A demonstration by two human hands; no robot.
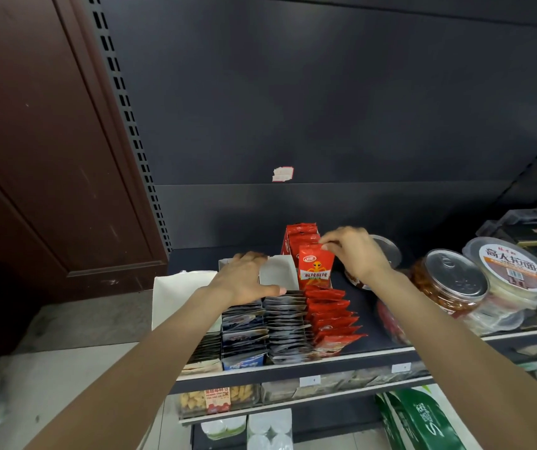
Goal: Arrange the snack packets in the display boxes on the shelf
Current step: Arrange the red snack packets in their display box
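Head view: my right hand (354, 254) pinches red packet (315, 267) upright; left hand (247, 278), fingers spread, steadies white box (278, 272) at nine o'clock.

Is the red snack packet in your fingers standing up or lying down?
Standing up. The right hand pinches the red snack packet by its top edge, printed front facing out.

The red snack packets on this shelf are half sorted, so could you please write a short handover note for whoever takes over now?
Right hand: pinches the top edge of an upright red snack packet with an orange figure, at the front of the rear red row.
Left hand: rests on the white cardboard display box, steadying it.
Done: dark silver-blue packets and red packets stand in rows at the shelf front.
Left: seat the held packet, then straighten the leaning front red row.
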